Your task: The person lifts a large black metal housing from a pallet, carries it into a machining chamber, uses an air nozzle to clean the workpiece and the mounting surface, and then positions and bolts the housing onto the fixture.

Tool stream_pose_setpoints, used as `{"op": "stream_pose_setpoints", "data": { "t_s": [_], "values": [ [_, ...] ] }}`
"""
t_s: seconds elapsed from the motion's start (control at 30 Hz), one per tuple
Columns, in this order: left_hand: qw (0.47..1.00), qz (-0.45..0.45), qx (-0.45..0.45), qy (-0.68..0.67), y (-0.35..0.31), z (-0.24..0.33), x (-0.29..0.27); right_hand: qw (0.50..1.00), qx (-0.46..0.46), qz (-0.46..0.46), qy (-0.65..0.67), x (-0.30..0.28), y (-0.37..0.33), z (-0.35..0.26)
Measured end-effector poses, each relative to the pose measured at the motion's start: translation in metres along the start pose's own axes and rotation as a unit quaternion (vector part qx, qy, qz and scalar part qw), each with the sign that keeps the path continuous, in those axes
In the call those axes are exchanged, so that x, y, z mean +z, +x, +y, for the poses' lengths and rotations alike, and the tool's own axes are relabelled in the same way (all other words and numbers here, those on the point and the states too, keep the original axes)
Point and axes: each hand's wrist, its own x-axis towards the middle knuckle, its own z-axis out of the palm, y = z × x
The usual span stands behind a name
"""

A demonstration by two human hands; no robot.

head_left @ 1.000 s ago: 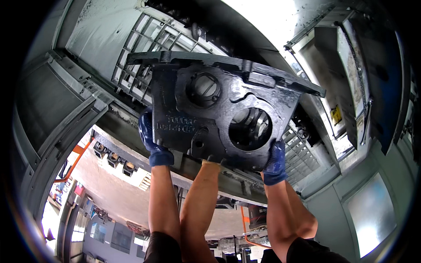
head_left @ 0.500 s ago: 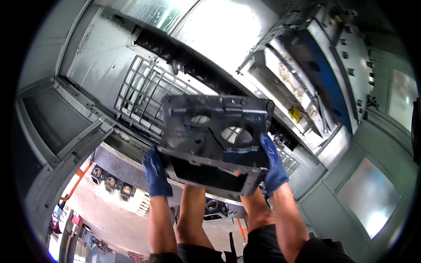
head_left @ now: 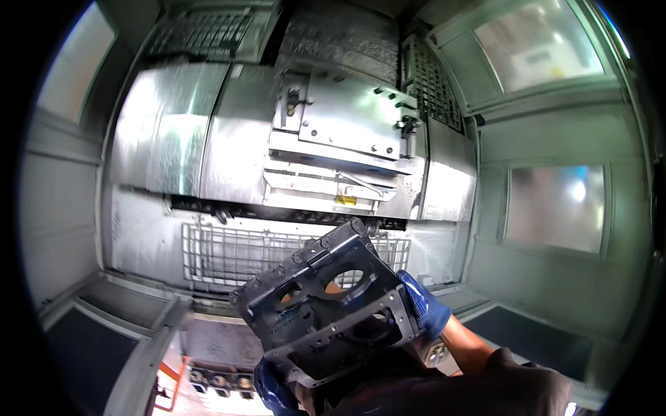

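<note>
A black metal housing (head_left: 326,306), with large round holes in one face and a rectangular opening on the near side, is held in the air between my hands. It hangs tilted, its right end farther from me than its left. My blue-gloved right hand (head_left: 424,306) grips the right end. At the near left corner, low in the view, my left hand (head_left: 273,390) holds on in a matching glove. Its fingers are partly hidden by the housing.
Ahead is a machine enclosure with a metal fixture plate (head_left: 357,114) carrying bolts and clamps. A wire grating (head_left: 218,253) lies in front of it. Windowed panels (head_left: 555,208) stand at the right. Several similar dark parts (head_left: 220,383) sit on the floor at lower left.
My view has swung round to face the fixture squarely. The housing has come closer to my body and tilted, its right end raised in the picture. Both hands have kept hold.
</note>
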Motion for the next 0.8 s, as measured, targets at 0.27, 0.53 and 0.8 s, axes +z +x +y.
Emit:
{"op": "stream_pose_setpoints", "data": {
  "t_s": [0.27,0.53,0.8],
  "values": [
    [0.934,0.024,-0.167,-0.314,0.036,0.049,-0.055,0.91,0.284,0.058,0.297,-0.032,-0.034,-0.094],
    [0.924,0.017,-0.089,-0.371,0.033,0.126,-0.034,0.877,0.301,0.155,0.342,-0.068,-0.088,-0.062],
    [0.956,-0.004,-0.123,-0.267,0.021,0.156,0.036,0.838,0.373,0.04,0.396,-0.139,-0.1,0.031]
  ]
}}
